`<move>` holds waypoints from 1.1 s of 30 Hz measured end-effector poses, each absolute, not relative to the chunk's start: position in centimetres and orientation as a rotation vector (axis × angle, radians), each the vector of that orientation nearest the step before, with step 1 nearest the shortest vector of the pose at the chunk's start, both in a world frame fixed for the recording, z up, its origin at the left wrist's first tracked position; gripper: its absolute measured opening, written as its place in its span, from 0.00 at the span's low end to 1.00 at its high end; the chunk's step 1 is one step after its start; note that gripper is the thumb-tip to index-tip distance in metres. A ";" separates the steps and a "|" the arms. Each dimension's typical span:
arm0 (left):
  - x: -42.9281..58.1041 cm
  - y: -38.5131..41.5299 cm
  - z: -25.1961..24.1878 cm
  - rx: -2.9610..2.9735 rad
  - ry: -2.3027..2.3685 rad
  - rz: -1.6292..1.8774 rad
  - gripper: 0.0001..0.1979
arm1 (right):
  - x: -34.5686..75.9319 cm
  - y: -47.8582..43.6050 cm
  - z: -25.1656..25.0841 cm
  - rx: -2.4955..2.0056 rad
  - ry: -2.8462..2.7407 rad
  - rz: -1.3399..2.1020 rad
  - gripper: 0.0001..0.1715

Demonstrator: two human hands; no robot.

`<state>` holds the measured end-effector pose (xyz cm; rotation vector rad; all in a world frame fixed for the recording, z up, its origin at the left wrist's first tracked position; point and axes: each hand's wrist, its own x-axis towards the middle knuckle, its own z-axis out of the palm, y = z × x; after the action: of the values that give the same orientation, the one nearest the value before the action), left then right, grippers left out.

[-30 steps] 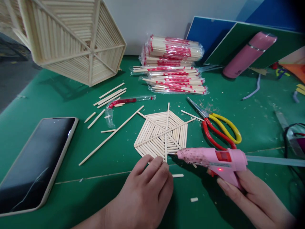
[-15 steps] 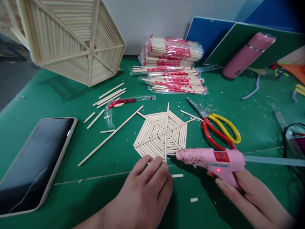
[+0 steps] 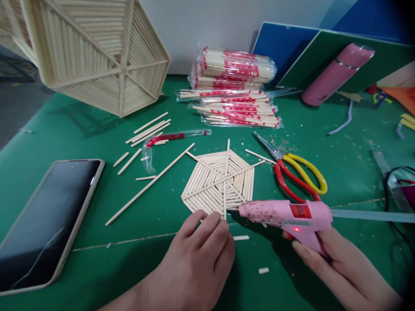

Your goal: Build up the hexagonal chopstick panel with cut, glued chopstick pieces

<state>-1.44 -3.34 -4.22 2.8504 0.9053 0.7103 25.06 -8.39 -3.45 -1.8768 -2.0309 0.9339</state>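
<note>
A flat hexagonal panel of wooden sticks [image 3: 201,183] lies on the green table, with longer sticks crossing over its centre. Curled at its near edge is my left hand [image 3: 202,255], closed on that edge; the fingertips are partly hidden. My right hand [image 3: 346,272] grips a pink hot glue gun [image 3: 288,216] by the handle, its red light lit. The metal nozzle meets the panel's near side, beside the lower end of an upright crossing stick. A clear glue stick [image 3: 372,216] sticks out of the gun's back.
Scissors [image 3: 301,177] with red and yellow handles lie right of the panel. A phone [image 3: 45,220] is at left, loose sticks [image 3: 151,183] nearer the middle. Behind stand a large stick-built frame [image 3: 106,60], wrapped chopstick packs [image 3: 236,95] and a pink bottle [image 3: 339,75].
Almost nothing differs. Both hands, the glue gun and the panel keep their places; the whole view has shifted very slightly.
</note>
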 end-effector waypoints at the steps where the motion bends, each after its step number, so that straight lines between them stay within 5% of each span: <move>1: -1.4 -3.4 -4.2 2.852 0.907 0.708 0.12 | 25.0 -8.3 -3.4 -1.873 -2.030 0.931 0.14; 33: -1.5 -3.3 -4.4 2.840 0.912 0.737 0.14 | 25.6 -9.3 -3.3 -1.934 -2.046 0.783 0.14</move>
<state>-1.50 -3.34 -4.40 2.8404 0.9119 0.7374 25.61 -9.26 -3.27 -1.9336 -2.0459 0.7830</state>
